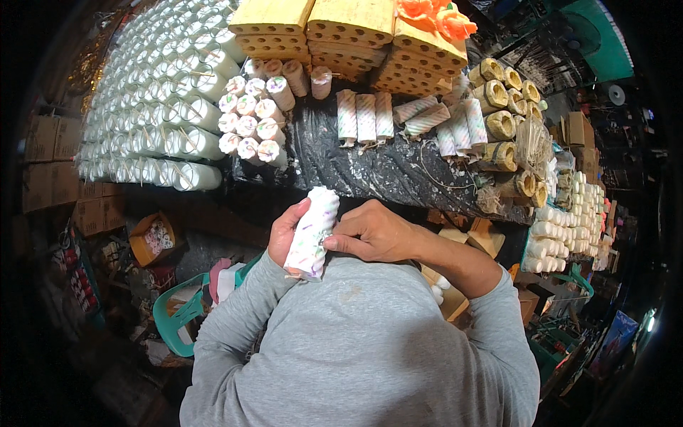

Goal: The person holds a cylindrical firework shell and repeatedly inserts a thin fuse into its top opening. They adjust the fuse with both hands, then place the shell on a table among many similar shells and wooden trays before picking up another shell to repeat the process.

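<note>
A white twisted pillar candle [316, 224] with purple and green flecks stands tilted in front of my chest. My left hand [283, 231] is closed around its left side, thumb near the top. What looks like clear wrap shows at its lower end. My right hand [370, 233] is at the candle's right side with fingers curled and the thumb against it. Whether a small thing is pinched there is hidden. Ahead on the black-covered table [320, 160] stand upright striped twisted candles [366, 117], with more lying beside them [427, 118].
Many glass jars [199, 146] fill the table's left, beside clustered speckled candles [247, 127]. Yellow perforated blocks [348, 21] are stacked at the back, orange flower shapes [437, 18] on top. Hollow yellowish cylinders [500, 124] stand right. A green chair [171, 324] is at lower left.
</note>
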Tool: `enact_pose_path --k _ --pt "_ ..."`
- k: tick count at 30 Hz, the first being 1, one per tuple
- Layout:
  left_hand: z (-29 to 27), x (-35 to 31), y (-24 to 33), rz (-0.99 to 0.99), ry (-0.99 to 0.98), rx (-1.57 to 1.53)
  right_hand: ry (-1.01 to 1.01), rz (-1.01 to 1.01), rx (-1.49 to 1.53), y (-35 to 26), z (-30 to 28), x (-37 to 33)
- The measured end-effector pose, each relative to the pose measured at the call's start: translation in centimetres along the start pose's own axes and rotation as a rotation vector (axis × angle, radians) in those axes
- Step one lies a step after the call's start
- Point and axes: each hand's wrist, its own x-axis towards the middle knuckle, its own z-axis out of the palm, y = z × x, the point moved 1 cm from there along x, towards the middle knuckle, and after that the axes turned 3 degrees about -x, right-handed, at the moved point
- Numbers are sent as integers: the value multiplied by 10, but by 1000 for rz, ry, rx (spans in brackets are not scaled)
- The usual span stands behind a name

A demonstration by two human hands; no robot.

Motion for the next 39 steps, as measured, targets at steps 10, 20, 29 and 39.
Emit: enact_pose_path --k 10,20,29,39 --pt "2 0 -1 63 -2 49 130 16 79 -12 8 1" --pt "-4 2 0 91 25 64 128 29 37 -10 10 1" --pt "-14 6 7 33 -202 -76 219 -246 -308 -12 10 6" --pt "3 3 4 52 -7 95 -146 -13 108 -10 -6 13"
